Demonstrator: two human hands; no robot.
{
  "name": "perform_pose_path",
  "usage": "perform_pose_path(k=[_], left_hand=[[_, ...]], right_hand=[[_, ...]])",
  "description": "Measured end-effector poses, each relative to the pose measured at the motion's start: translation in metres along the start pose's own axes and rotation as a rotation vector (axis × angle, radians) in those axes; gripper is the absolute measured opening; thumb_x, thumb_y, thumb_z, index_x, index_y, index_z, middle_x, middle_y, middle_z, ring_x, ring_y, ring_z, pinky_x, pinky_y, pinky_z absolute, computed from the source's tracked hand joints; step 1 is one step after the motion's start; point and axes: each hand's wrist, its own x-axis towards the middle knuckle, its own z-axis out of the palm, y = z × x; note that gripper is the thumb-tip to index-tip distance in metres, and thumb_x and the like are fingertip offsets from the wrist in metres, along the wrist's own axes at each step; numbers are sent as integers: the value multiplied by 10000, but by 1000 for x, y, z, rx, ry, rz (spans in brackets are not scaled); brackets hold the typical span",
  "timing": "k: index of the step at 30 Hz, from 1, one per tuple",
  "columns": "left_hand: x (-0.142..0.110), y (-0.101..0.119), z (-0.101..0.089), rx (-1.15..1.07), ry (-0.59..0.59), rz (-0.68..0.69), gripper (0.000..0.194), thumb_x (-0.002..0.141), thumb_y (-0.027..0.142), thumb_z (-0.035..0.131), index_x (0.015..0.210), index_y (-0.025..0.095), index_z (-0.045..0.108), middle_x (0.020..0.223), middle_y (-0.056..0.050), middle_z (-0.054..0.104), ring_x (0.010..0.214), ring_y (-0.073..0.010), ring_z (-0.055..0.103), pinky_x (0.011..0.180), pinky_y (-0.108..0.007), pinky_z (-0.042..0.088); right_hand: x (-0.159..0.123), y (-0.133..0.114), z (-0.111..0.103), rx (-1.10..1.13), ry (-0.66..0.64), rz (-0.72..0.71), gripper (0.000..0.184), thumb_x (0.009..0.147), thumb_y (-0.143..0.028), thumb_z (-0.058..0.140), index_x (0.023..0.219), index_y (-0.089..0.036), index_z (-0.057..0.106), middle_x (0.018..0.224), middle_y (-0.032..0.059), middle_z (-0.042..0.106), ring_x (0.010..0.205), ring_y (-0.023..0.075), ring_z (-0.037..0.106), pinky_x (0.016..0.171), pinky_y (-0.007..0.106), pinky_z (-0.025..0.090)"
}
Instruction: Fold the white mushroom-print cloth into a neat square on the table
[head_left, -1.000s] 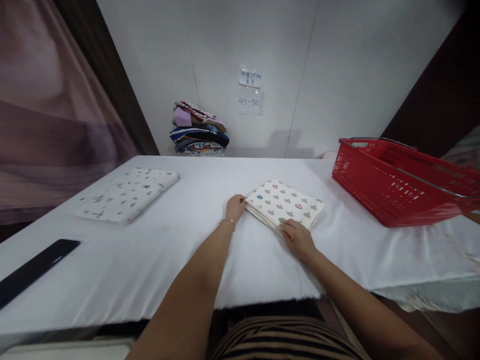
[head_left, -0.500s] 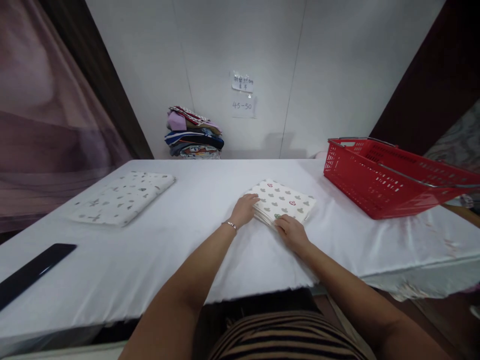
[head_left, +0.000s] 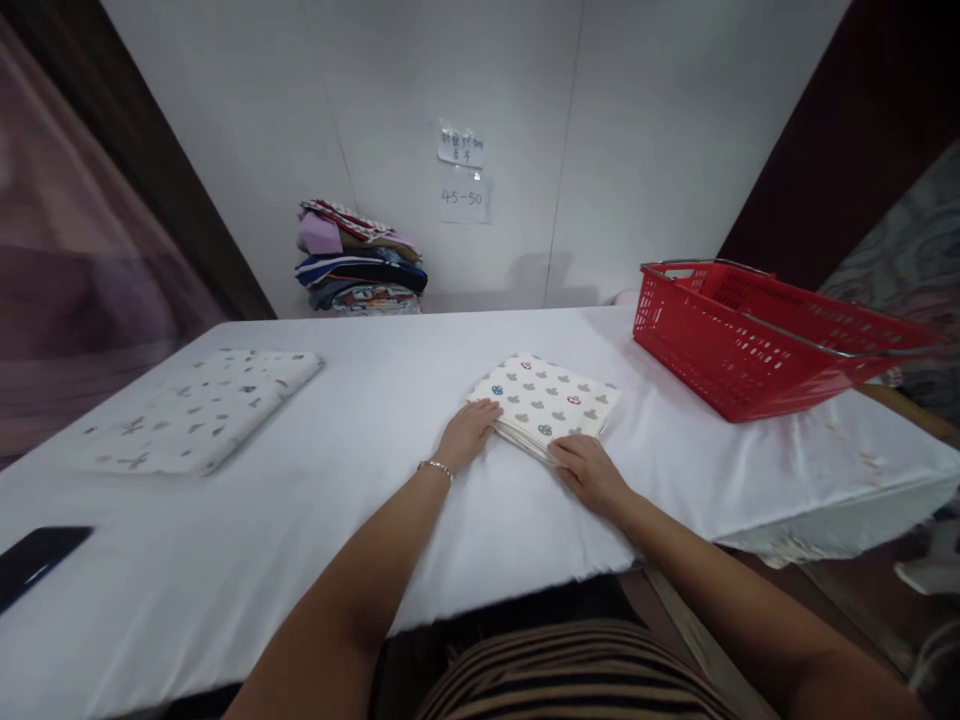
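Left hand: fingers nearly straight, lying close together over the left corner of the folded patterned cloth; right hand: fingers bent and close together on its near edge, by the near corner; whether either thumb pinches from beneath cannot be told; contact at two places would, in my judgement, steady the loose layers, visible along the near edge; the cloth lies flat on the white-covered table, in front of the wearer, presumably for even reach by both arms; a second patterned cloth lies well apart to the left, beyond a black flat object; the red basket stands to the right, apart from the cloth, seemingly so as not to obstruct the right arm; a fabric stack sits by the wall.
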Motion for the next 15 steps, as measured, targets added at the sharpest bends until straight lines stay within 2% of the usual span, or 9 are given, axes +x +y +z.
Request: perform_pose_path(k=[5, 10, 13, 15], left_hand=[[7, 21, -6, 29, 45, -30, 468, 751, 94, 485, 1197, 206, 565, 1313, -61, 524, 1284, -215, 391, 1101, -436, 272], [12, 53, -1, 12, 23, 212, 391, 838, 153, 442, 1204, 236, 552, 1334, -44, 506, 1294, -188, 375, 1107, -449, 250], [7, 52, 11, -2, -10, 281, 341, 886, 166, 403, 1163, 262, 576, 1259, -31, 573, 1236, -165, 447, 1077, -426, 305], [2, 46, 18, -2, 24, 288, 322, 900, 171, 396, 1146, 255, 587, 1227, -35, 594, 1204, -162, 476, 1062, -412, 328]], right_hand=[[4, -6, 3, -17, 40, -2, 304, 883, -168, 453, 1169, -199, 551, 1080, 105, 600, 1002, 223, 506, 854, 401, 392], [6, -10, 2, -57, 49, 4, 318, 874, -160, 461, 1180, -198, 536, 1073, 102, 599, 996, 221, 507, 850, 404, 404], [1, -14, 1, -66, 20, 18, 404, 837, -100, 456, 1227, -194, 500, 1105, 107, 587, 1015, 223, 502, 879, 415, 409], [-4, -17, 0, -54, 22, 8, 474, 803, -74, 456, 1265, -179, 468, 1161, 123, 565, 1066, 233, 485, 928, 446, 390]])
